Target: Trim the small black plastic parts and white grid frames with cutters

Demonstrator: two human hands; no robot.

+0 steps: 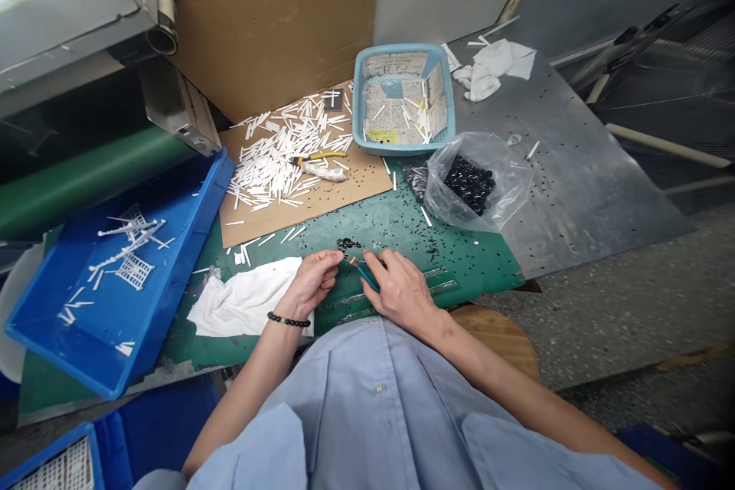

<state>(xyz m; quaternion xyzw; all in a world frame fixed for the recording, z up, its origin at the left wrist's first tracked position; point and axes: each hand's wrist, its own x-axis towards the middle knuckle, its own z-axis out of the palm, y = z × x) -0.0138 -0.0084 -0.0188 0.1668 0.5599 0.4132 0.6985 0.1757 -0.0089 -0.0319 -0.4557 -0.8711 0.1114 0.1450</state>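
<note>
My left hand (317, 277), with a dark beaded bracelet at the wrist, is pinched closed near the front edge of the green mat (367, 207); what sits at its fingertips is too small to name. Wrapped in my right hand (402, 287) is a blue-handled tool (367, 276), its tip close to the left fingertips. Just beyond the fingers lies a small pile of black pieces (347, 243). A white cloth (246, 298) lies beside and partly under my left wrist.
Many white sticks (276, 161) and yellow-handled pliers (325, 156) lie on cardboard (367, 182). Behind are a blue basket (403, 148) and a clear bag (508, 184) of black pieces. A blue tray (115, 329) stands left, a white rag (494, 69) at the back right.
</note>
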